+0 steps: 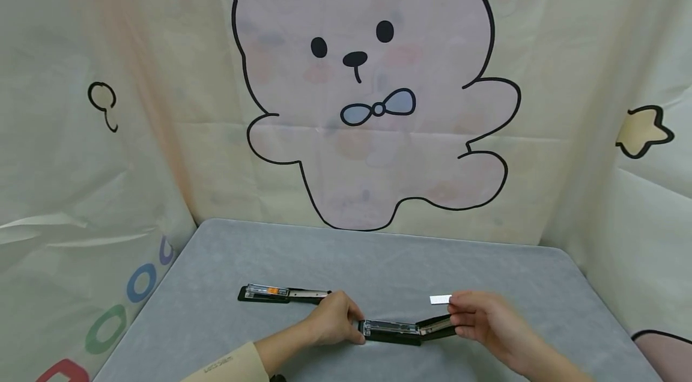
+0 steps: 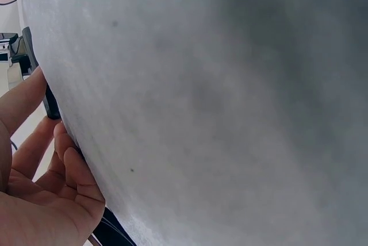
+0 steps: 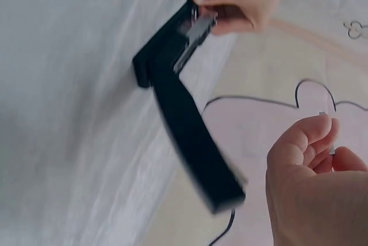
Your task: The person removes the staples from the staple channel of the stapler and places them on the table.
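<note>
A black stapler (image 1: 393,337) lies on the table with its top arm swung far back to the right, baring the clear-sided staple channel. My left hand (image 1: 334,318) pinches the left end of this stapler between thumb and fingers. In the right wrist view, the stapler's black top arm (image 3: 198,142) angles away from its base. My right hand (image 1: 489,323) is by the raised arm and pinches a small silvery strip of staples (image 1: 440,300), which sticks out to the left. Only slivers of the strip show past the fingertips in the right wrist view.
Behind the left hand lies a second black stapler (image 1: 265,292), also folded open, with an orange piece inside. The grey cloth-covered table (image 1: 389,262) meets printed curtains (image 1: 540,190) at the back and sides. Something dark peeks out beneath the left sleeve (image 1: 227,365).
</note>
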Demonstrator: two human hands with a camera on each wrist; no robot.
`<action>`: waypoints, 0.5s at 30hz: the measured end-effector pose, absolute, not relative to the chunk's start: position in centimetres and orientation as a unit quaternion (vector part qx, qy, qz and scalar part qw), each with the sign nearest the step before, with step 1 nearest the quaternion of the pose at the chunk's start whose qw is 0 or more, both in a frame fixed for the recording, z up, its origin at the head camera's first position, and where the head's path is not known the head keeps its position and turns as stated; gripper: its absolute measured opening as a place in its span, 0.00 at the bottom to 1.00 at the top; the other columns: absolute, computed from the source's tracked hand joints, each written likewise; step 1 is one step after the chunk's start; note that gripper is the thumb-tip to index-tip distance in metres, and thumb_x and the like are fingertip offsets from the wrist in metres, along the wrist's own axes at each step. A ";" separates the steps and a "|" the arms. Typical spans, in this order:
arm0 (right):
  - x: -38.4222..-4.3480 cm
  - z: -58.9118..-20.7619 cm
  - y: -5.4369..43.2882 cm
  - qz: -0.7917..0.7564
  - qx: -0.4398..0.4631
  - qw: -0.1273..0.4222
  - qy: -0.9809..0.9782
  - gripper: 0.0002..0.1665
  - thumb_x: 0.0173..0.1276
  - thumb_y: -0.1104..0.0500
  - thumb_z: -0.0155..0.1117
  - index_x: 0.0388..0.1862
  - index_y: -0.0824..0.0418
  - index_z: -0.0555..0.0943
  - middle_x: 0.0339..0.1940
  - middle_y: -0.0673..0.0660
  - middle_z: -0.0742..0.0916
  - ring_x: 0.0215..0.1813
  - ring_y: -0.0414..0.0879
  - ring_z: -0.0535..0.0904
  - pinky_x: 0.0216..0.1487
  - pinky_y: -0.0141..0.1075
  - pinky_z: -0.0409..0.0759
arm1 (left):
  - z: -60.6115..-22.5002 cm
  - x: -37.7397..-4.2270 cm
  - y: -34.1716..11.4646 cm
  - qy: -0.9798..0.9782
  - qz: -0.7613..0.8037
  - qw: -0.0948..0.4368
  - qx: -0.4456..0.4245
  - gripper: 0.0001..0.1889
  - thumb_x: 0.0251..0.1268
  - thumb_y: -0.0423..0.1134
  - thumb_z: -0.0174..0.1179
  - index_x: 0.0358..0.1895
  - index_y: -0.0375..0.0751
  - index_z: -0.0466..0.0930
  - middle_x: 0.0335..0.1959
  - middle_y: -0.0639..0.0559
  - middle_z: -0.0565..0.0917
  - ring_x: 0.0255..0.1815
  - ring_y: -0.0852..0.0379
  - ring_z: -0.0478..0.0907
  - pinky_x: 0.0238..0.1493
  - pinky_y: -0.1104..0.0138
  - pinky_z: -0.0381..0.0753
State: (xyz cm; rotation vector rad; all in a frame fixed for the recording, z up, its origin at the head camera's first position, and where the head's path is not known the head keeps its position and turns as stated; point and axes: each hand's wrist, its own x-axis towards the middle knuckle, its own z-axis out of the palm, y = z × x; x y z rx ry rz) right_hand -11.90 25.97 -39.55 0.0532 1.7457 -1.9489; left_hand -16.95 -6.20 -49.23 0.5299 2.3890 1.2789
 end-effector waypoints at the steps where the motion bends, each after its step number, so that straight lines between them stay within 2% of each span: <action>1: -11.9 -39.5 26.4 -0.723 0.016 0.260 0.640 0.14 0.83 0.60 0.52 0.42 0.54 0.85 0.41 0.48 0.88 0.42 0.41 0.84 0.48 0.37 0.84 | -49.2 -16.9 -6.2 0.850 0.455 0.187 0.189 0.14 0.45 0.28 0.82 0.38 0.33 0.92 0.15 0.56 0.78 0.17 0.64 0.68 0.22 0.70 0.64; 9: -12.0 -39.1 30.6 -0.751 0.001 0.252 0.611 0.23 0.86 0.61 0.42 0.44 0.52 0.87 0.42 0.48 0.87 0.44 0.41 0.85 0.52 0.38 0.83 | -49.3 -17.0 -6.3 0.847 0.459 0.188 0.189 0.13 0.45 0.28 0.82 0.37 0.34 0.92 0.14 0.56 0.78 0.17 0.63 0.68 0.21 0.70 0.63; 15: -12.2 -39.5 33.0 -0.761 0.022 0.258 0.595 0.24 0.87 0.60 0.40 0.44 0.51 0.87 0.42 0.48 0.87 0.45 0.42 0.84 0.53 0.38 0.83 | -49.4 -17.0 -6.3 0.849 0.457 0.183 0.191 0.14 0.44 0.29 0.83 0.37 0.35 0.92 0.15 0.57 0.78 0.18 0.64 0.69 0.21 0.70 0.64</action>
